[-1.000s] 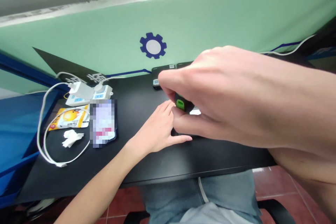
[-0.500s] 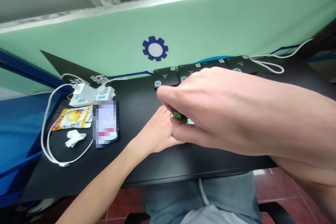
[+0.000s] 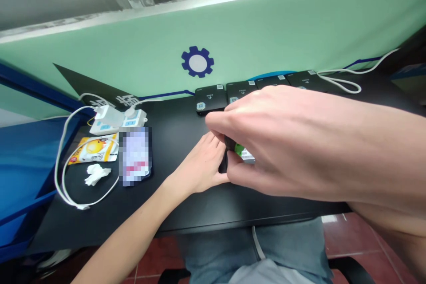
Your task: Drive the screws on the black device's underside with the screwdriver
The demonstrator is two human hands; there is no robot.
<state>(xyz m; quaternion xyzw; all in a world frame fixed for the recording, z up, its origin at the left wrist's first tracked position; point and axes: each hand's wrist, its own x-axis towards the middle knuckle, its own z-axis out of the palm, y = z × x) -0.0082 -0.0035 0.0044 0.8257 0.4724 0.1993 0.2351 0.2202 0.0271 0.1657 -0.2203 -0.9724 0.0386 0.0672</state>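
My right hand (image 3: 276,142) comes in from the right above the black desk (image 3: 179,120), shut on a small black device with a green part and a white label (image 3: 241,151). Most of that device is hidden by my fingers. My left hand (image 3: 199,164) rests on the desktop just below it. Its fingers and thumb lie on either side of a dark edge (image 3: 222,164), and I cannot tell whether they grip it. Several flat black boxes with small labels (image 3: 210,98) stand in a row along the back of the desk, beyond my right hand.
At the left lie a white power strip (image 3: 118,122) with a plugged-in charger, a looped white cable (image 3: 60,173), a yellow snack packet (image 3: 93,150), a crumpled tissue (image 3: 97,174) and a blurred phone (image 3: 135,155). A green partition (image 3: 266,31) rises behind the desk.
My right hand has shifted slightly right and lower, turning the device so more of its white label shows. My left fingers now sit closer against the dark edge. The row of boxes is more visible than a second ago.
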